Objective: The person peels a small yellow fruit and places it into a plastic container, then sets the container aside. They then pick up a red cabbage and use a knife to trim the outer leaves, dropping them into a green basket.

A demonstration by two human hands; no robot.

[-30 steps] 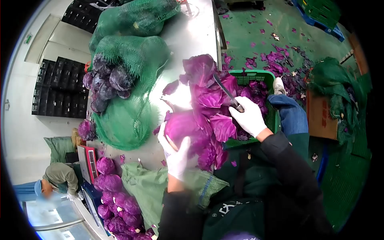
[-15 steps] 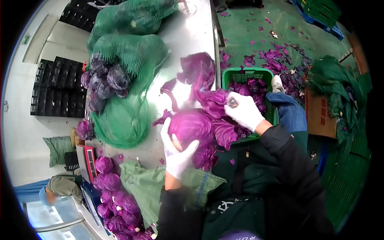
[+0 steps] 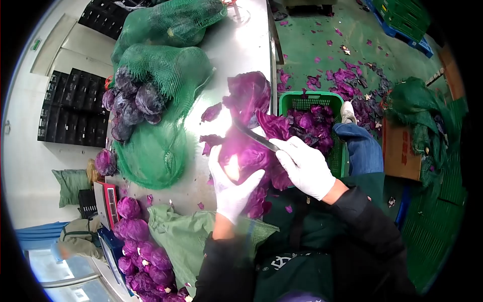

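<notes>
My left hand point(image 3: 232, 189), in a white glove, grips a red cabbage point(image 3: 246, 156) from its lower left side, and a pale stem area shows beside the fingers. My right hand point(image 3: 306, 168), also gloved, is closed around the handle of a dark curved knife point(image 3: 254, 135). The blade reaches left across the top of the cabbage, which is blurred. Loose purple leaves point(image 3: 249, 93) lie on the metal table point(image 3: 236, 45) beyond it. Just right of the table edge, a green basket point(image 3: 312, 94) holds more leaves.
Green net bags point(image 3: 168, 70) with dark cabbages lie on the left. Trimmed cabbages point(image 3: 151, 261) are piled at the lower left by a green sack point(image 3: 183, 231). Leaf scraps litter the floor point(image 3: 307, 45). A cardboard box point(image 3: 400, 151) stands right; another person point(image 3: 80, 239) is far left.
My right hand has turned, and the knife blade now shows over the cabbage. The cabbage has tilted in my left hand, exposing its pale stem area.
</notes>
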